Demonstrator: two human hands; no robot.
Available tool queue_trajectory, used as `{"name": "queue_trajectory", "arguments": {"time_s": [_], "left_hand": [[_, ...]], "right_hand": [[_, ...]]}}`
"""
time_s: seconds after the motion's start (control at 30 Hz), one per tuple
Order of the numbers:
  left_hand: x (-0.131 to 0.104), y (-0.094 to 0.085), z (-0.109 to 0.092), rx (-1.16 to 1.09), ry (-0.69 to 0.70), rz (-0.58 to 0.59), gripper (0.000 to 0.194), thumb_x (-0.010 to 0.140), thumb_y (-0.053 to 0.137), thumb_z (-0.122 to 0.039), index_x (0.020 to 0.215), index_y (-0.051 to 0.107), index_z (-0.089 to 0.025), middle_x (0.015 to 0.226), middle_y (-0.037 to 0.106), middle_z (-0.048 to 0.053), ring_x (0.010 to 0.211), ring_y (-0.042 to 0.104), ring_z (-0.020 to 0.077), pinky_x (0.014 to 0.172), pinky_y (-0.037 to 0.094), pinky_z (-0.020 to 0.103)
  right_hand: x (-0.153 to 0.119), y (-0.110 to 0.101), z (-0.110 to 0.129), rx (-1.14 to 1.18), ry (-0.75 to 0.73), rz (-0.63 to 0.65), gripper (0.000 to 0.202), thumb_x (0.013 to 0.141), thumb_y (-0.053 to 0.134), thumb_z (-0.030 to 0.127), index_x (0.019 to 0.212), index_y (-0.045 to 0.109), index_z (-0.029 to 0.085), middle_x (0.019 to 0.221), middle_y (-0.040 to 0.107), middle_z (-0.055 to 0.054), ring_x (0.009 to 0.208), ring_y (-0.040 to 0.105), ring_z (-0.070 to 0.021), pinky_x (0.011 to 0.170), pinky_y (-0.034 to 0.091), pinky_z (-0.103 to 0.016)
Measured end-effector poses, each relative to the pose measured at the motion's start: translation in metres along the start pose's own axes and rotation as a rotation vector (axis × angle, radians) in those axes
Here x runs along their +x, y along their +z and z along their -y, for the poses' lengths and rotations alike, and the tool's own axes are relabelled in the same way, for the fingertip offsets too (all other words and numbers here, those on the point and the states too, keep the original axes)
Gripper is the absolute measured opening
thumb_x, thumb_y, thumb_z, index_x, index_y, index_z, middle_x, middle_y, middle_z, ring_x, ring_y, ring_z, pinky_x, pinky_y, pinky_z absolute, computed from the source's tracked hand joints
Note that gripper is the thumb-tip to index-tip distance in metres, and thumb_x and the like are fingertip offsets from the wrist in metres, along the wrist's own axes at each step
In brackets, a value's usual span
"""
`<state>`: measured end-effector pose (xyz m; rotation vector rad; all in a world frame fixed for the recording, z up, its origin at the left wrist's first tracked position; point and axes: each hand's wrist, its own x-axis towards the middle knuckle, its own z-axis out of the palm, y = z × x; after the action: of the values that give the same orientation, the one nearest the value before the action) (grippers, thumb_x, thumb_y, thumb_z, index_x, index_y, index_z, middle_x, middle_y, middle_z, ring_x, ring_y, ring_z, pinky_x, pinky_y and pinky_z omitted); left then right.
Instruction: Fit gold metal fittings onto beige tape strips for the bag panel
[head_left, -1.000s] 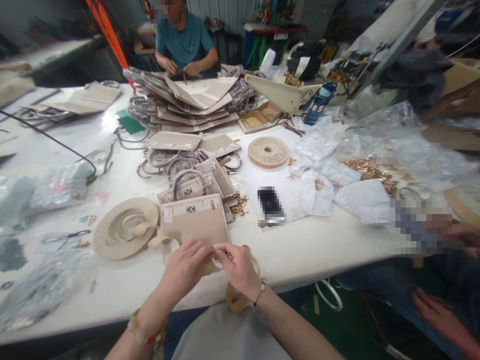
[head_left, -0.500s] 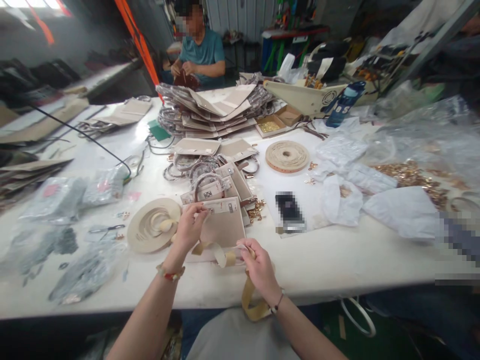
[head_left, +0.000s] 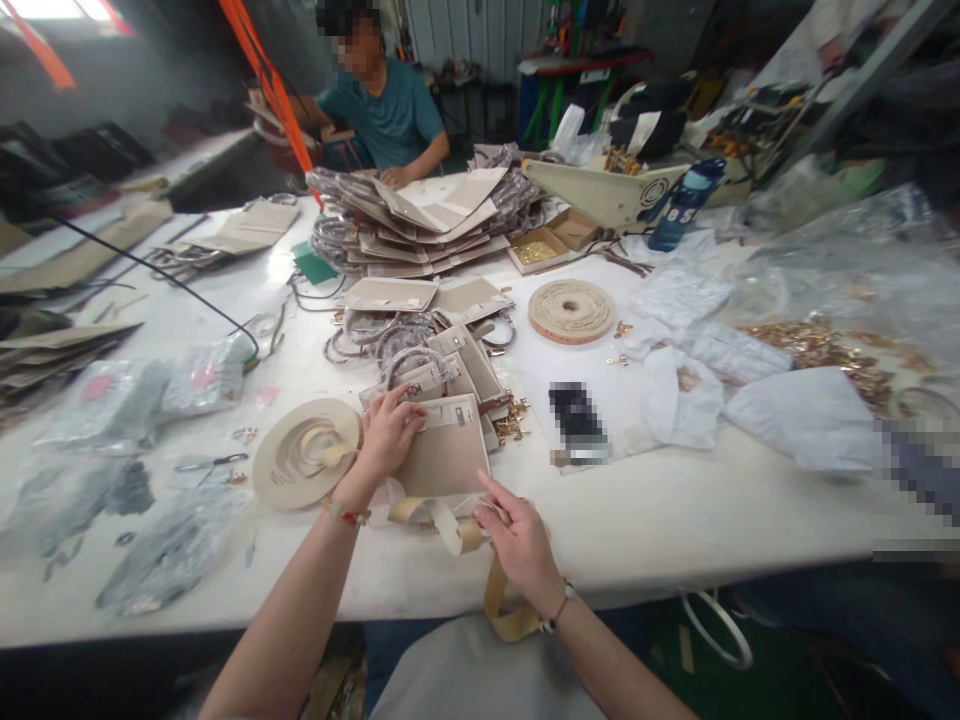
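Note:
My left hand rests at the upper left of a flat beige bag panel. Its fingers are bent with the tips close together, and anything pinched between them is hidden. My right hand grips a yellowish tape strip just below the panel's lower right corner, index finger stretched forward. The strip curls along the panel's near edge, and a loop of it hangs below my right hand over the table edge. Left of my left hand lies a roll of cream tape.
Beige pieces with plastic-wrapped handles and a tall stack lie beyond. A second tape roll, blurred phone, gold hardware, blue bottle and scissors are around. A co-worker sits opposite.
My left hand has come lower onto the panel's left part. My right index finger has stretched forward, and the strip has shifted slightly. The co-worker's arms have moved apart.

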<state>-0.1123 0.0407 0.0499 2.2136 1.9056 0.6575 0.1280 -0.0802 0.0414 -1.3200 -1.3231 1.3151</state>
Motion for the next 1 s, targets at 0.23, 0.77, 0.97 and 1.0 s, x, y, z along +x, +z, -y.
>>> {"name": "queue_trajectory", "arguments": {"time_s": [0.23, 0.77, 0.97, 1.0], "left_hand": [[-0.029, 0.008, 0.013, 0.188, 0.272, -0.12, 0.029, 0.1, 0.05, -0.029, 0.121, 0.07, -0.031, 0.128, 0.071, 0.005, 0.12, 0.061, 0.0268, 0.109, 0.031, 0.045], [-0.074, -0.019, -0.044, -0.228, 0.428, 0.183, 0.052, 0.094, 0.056, -0.049, 0.14, 0.056, -0.025, 0.135, 0.065, 0.013, 0.119, 0.061, 0.0299, 0.098, 0.047, 0.044], [-0.082, -0.023, -0.093, -0.573, 0.25, 0.349, 0.019, 0.096, 0.059, -0.034, 0.101, 0.074, -0.024, 0.095, 0.077, 0.005, 0.087, 0.07, 0.0176, 0.078, 0.053, 0.027], [-0.081, -0.024, -0.094, -0.605, 0.225, 0.367, 0.018, 0.096, 0.06, -0.033, 0.097, 0.075, -0.023, 0.092, 0.077, 0.004, 0.085, 0.07, 0.0168, 0.077, 0.053, 0.026]], "right_hand": [[0.003, 0.0, 0.002, 0.059, 0.083, -0.038, 0.024, 0.085, 0.068, 0.034, 0.099, 0.079, 0.018, 0.08, 0.077, -0.005, 0.07, 0.067, -0.0185, 0.066, 0.052, -0.027], [0.0, 0.002, 0.012, 0.15, 0.18, -0.113, 0.02, 0.071, 0.08, 0.035, 0.077, 0.077, 0.016, 0.07, 0.074, -0.004, 0.062, 0.064, -0.0164, 0.057, 0.047, -0.024], [-0.002, -0.001, 0.002, 0.167, 0.139, -0.069, 0.023, 0.069, 0.083, 0.034, 0.069, 0.069, 0.016, 0.064, 0.068, 0.0, 0.058, 0.058, -0.0128, 0.054, 0.043, -0.021], [-0.002, -0.002, 0.002, 0.158, 0.136, -0.062, 0.025, 0.069, 0.083, 0.035, 0.068, 0.067, 0.016, 0.063, 0.066, 0.001, 0.056, 0.056, -0.0117, 0.052, 0.042, -0.021]]}}
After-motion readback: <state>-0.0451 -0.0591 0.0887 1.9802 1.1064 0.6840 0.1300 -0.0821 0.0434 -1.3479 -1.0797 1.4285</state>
